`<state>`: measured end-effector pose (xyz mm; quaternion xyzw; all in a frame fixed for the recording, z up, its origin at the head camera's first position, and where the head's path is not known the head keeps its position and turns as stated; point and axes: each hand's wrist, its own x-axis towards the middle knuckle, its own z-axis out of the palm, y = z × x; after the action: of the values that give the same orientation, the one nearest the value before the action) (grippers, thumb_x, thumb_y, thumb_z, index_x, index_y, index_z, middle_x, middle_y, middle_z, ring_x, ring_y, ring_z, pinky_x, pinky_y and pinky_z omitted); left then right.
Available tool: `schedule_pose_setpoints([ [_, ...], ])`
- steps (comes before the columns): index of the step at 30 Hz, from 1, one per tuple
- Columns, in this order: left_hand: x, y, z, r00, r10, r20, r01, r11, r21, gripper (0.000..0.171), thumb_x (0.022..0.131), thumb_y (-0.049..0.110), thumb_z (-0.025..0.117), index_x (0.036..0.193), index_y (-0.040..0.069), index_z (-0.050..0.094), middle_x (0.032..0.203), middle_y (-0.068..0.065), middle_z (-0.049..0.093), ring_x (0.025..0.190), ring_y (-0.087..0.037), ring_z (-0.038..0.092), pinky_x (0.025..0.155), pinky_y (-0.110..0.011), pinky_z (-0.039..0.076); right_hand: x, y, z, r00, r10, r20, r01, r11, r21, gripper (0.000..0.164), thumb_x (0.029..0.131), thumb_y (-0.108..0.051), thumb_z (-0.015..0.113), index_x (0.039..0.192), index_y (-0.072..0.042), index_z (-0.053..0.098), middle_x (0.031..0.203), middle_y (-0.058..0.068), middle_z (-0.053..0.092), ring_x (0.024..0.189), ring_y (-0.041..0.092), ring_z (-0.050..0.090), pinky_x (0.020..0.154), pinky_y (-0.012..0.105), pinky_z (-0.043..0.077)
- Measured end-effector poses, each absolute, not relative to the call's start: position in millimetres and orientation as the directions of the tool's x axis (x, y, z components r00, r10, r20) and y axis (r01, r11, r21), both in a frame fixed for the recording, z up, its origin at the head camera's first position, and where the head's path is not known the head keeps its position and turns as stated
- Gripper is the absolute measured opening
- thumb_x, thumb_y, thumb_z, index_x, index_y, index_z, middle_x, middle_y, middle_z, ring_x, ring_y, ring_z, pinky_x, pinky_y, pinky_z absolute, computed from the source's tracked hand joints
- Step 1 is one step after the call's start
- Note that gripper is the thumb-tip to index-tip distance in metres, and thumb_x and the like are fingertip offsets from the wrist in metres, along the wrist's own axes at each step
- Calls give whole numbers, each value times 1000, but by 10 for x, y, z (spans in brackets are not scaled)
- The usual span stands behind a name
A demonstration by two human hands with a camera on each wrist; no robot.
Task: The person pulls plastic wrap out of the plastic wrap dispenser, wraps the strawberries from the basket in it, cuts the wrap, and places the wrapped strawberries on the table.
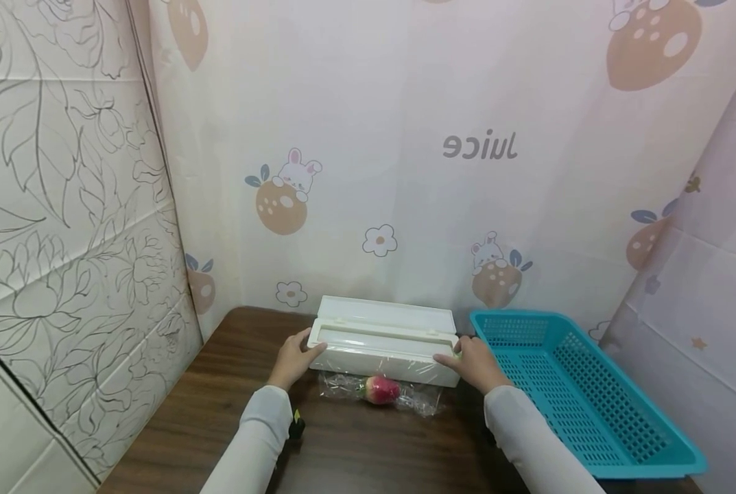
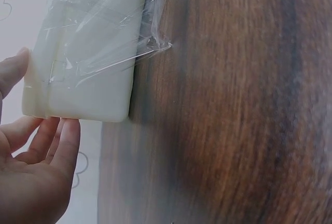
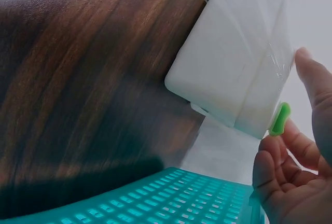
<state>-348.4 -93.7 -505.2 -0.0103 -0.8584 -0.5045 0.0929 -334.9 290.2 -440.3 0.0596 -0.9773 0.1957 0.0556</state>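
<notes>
A white cling film dispenser (image 1: 385, 360) stands on the table with its lid (image 1: 386, 314) raised at the back. Clear film hangs over its front. My left hand (image 1: 293, 358) grips the dispenser's left end; in the left wrist view the thumb lies at the upper edge, the fingers against the end face. At the right end, my right hand (image 1: 475, 362) holds the dispenser, its fingers by a green slider (image 3: 279, 119). In front lies a red and pale yellow fruit (image 1: 383, 390) on crumpled clear film (image 1: 420, 399).
A teal plastic basket (image 1: 636, 405) stands right of the dispenser, close to my right forearm. A small black and yellow object (image 1: 296, 424) lies partly hidden beside my left sleeve. Behind the brown wooden table (image 1: 213, 398) hangs a printed curtain (image 1: 380, 171).
</notes>
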Motion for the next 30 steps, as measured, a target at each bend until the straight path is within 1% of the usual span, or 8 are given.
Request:
schedule_pose_setpoints([
  [2, -3488, -933, -5059, -982, -78, 173, 113, 490, 864, 66, 94, 37, 71, 143, -1, 51, 124, -22, 56, 99, -28, 61, 79, -41, 55, -3345, 2905, -4408, -985, -100, 142, -147, 915, -375, 50, 87, -42, 78, 96, 5, 63, 88, 12, 61, 79, 25, 54, 75, 46, 51],
  [6, -3482, -936, -5070, -980, -82, 179, 119, 480, 869, 65, 93, 36, 72, 142, -2, 52, 123, -22, 57, 99, -29, 61, 79, -41, 55, -3352, 2918, -4427, -977, -129, 169, -184, 913, -365, 42, 83, -37, 82, 90, 0, 63, 82, 8, 57, 76, 22, 49, 70, 42, 49],
  [10, -3483, -941, -5081, -980, -84, 181, 120, 477, 871, 66, 93, 37, 73, 142, -2, 52, 121, -21, 57, 98, -29, 61, 80, -42, 55, -3385, 2934, -4445, -972, -146, 182, -205, 906, -369, 37, 81, -33, 85, 88, -4, 63, 81, 6, 56, 74, 20, 48, 68, 38, 47],
  [15, -3494, -942, -5080, -979, -84, 184, 124, 471, 873, 65, 93, 36, 72, 142, -2, 52, 118, -20, 57, 99, -29, 60, 80, -42, 55, -3440, 2972, -4473, -971, -149, 186, -211, 901, -378, 33, 79, -29, 87, 89, -5, 66, 82, 5, 58, 76, 20, 50, 69, 37, 49],
  [21, -3506, -945, -5091, -980, -83, 179, 122, 460, 879, 65, 92, 36, 73, 141, -1, 53, 119, -20, 57, 101, -30, 61, 80, -42, 55, -3444, 3010, -4489, -969, -157, 191, -219, 901, -373, 33, 79, -29, 87, 91, -4, 68, 83, 5, 59, 77, 20, 51, 69, 39, 50],
  [25, -3515, -956, -5104, -981, -79, 176, 122, 451, 884, 66, 92, 37, 74, 141, -1, 53, 122, -21, 57, 102, -30, 62, 81, -41, 56, -3418, 3004, -4490, -967, -159, 198, -224, 901, -372, 31, 79, -28, 87, 88, -6, 67, 83, 4, 57, 76, 20, 50, 69, 38, 50],
  [30, -3513, -967, -5120, -981, -83, 177, 121, 454, 883, 67, 91, 38, 74, 141, -1, 53, 123, -22, 57, 103, -31, 62, 81, -41, 56, -3398, 2976, -4482, -966, -161, 201, -229, 895, -384, 24, 79, -22, 87, 84, -8, 68, 82, 3, 57, 75, 19, 50, 68, 38, 50],
])
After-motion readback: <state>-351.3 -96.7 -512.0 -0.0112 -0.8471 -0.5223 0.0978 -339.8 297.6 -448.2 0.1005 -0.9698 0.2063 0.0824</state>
